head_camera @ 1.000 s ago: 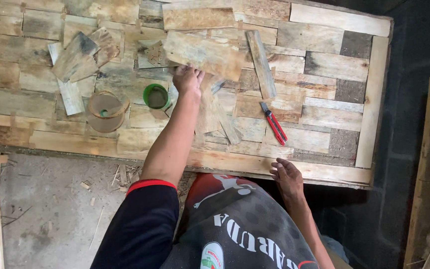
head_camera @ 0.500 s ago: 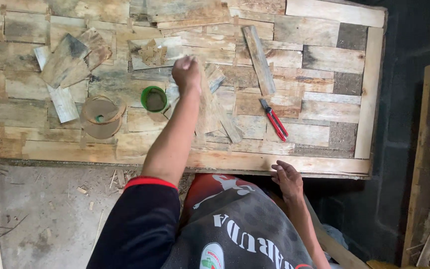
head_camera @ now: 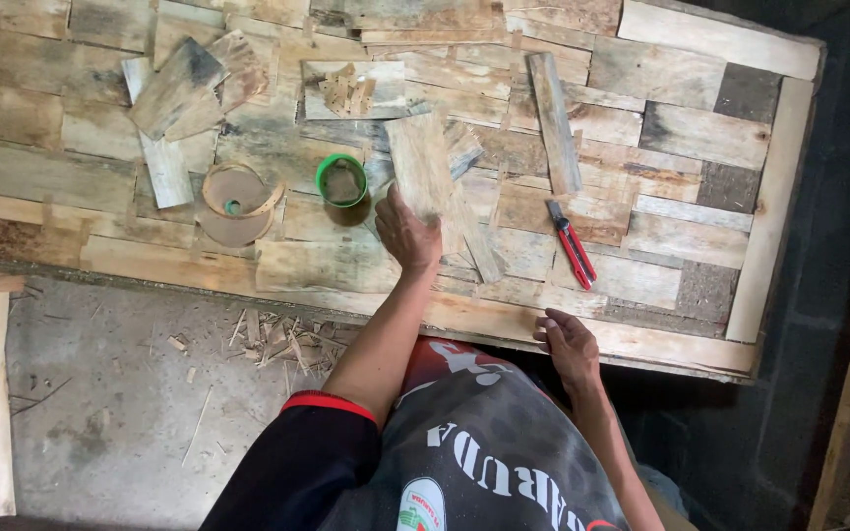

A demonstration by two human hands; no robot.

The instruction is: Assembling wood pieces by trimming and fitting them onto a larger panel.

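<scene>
Near the bench's front edge, the left hand (head_camera: 407, 236) grips a wood offcut (head_camera: 423, 165) by its lower end; light, stiff, splintery, I'd judge; the right hand (head_camera: 568, 346) rests slack on the bench (head_camera: 700, 138) edge.

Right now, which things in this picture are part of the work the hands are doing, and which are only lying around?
In use:
- left hand holding a wood piece
- right hand resting on the wooden panel

Lying about:
- red cutter
- green cup
- tape roll
- loose slat
- floor shavings
</scene>
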